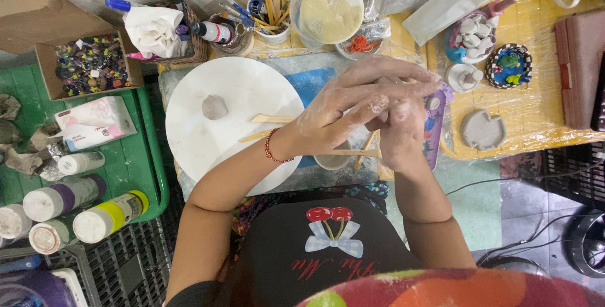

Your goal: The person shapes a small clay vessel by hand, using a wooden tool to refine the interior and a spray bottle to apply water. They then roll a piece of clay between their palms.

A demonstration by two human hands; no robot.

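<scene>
Left of centre, a small grey clay lump [215, 107] is sitting on the round white board [189, 130]. At centre, the left hand [353, 108] is pressing over the right hand [397, 130], seemingly rolling clay; contents hidden, grasp undeterminable. Wooden sticks [271, 119] are lying just beside the wrists, risking a knock.

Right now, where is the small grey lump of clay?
In the head view, the grey clay lump sits on the round white board, left of both hands, with wooden sculpting sticks just to its right.
</scene>
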